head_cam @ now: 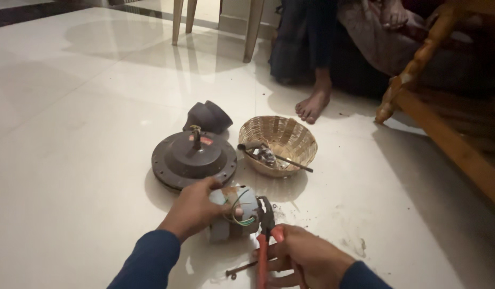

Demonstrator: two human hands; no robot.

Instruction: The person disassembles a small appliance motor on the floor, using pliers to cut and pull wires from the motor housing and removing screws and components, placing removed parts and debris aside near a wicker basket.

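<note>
The left hand [196, 206] is curled over a pale grey cup-shaped part [235, 213] that lies on the tiled floor [71, 176], gripping its top edge; thin green and red wires [239, 211] loop out of the part's open face. The right hand [306, 257] is closed around the red handles of pliers [264, 235], whose dark nose points up and touches the part's right side, at the wires; whether the nose has bitten on a wire cannot be told. A small rusty bolt [241, 268] lies on the floor just beside the right hand, under the handles.

Just behind the part sits a dark round motor [194, 158] with a short shaft standing up from its middle; behind that — touching or nearly so — lies a dark cup-shaped cover [209, 116] on its side. To the right of the motor stands a woven basket [278, 144] with small metal bits inside and a screwdriver [277, 155] resting across its rim. Farther back, another person's bare foot [313, 104] rests on the floor near chair legs [252, 32]; a wooden frame [445, 134] runs along the right.
</note>
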